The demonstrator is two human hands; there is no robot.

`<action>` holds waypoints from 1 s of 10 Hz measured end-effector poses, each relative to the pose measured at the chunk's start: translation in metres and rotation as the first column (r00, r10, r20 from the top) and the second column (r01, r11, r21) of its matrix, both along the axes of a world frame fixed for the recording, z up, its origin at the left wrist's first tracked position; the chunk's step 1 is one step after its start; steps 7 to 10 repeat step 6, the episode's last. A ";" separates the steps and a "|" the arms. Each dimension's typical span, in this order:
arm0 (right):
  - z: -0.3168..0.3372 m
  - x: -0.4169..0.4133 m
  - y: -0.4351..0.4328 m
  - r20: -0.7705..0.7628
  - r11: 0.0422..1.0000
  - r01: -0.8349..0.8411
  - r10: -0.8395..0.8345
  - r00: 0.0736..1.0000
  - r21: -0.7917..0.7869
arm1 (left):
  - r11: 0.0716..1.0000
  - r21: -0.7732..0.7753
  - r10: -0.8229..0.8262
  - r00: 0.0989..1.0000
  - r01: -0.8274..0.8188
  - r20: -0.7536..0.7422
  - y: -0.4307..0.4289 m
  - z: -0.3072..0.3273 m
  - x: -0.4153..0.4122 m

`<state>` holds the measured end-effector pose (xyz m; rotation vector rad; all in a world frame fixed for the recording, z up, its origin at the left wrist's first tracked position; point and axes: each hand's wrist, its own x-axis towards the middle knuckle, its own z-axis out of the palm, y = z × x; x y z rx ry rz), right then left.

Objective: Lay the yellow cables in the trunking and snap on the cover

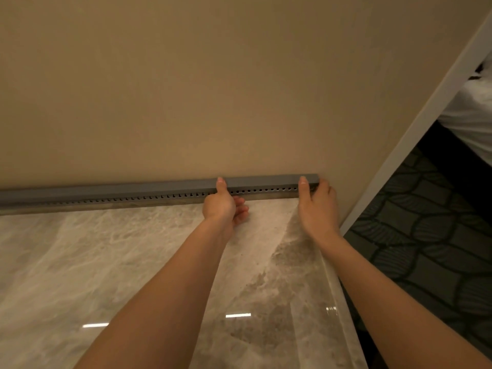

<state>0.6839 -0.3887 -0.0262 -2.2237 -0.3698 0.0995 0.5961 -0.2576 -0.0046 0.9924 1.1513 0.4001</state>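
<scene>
A long grey slotted trunking (133, 194) runs along the foot of a beige wall, with a grey cover (263, 180) lying on its top. My left hand (223, 206) grips the trunking near its right third, thumb pressed on the cover and fingers curled below. My right hand (315, 203) holds the trunking's right end, thumb on top of the cover and fingers wrapped around the end. No yellow cables show; the inside of the trunking is hidden by the cover.
The beige wall (213, 89) fills the upper view. A glossy marble floor (106, 257) lies below. A white door frame (415, 134) stands at the right, with dark patterned carpet (426, 230) and white bedding (474, 107) beyond.
</scene>
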 end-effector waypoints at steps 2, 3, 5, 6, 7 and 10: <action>-0.003 0.003 -0.011 -0.002 0.990 -0.123 0.123 0.992 -0.065 | 0.995 -0.016 -0.103 0.995 0.103 -0.006 0.005 0.000 -0.007; -0.003 0.003 -0.011 -0.066 0.994 -0.092 0.096 0.993 0.049 | 0.976 -0.051 -0.212 0.977 0.211 -0.004 0.011 0.004 -0.019; 0.007 0.005 -0.010 -0.101 0.994 -0.060 0.069 0.993 0.086 | 0.959 0.036 -0.276 0.958 0.280 -0.077 0.034 0.014 -0.073; 0.018 -0.014 -0.002 -0.060 0.996 -0.060 0.064 0.996 0.070 | 0.924 0.243 -0.247 0.947 0.294 -0.207 0.032 0.021 -0.100; 0.018 -0.014 -0.002 -0.060 0.996 -0.060 0.064 0.996 0.070 | 0.924 0.243 -0.247 0.947 0.294 -0.207 0.032 0.021 -0.100; 0.018 -0.014 -0.002 -0.060 0.996 -0.060 0.064 0.996 0.070 | 0.924 0.243 -0.247 0.947 0.294 -0.207 0.032 0.021 -0.100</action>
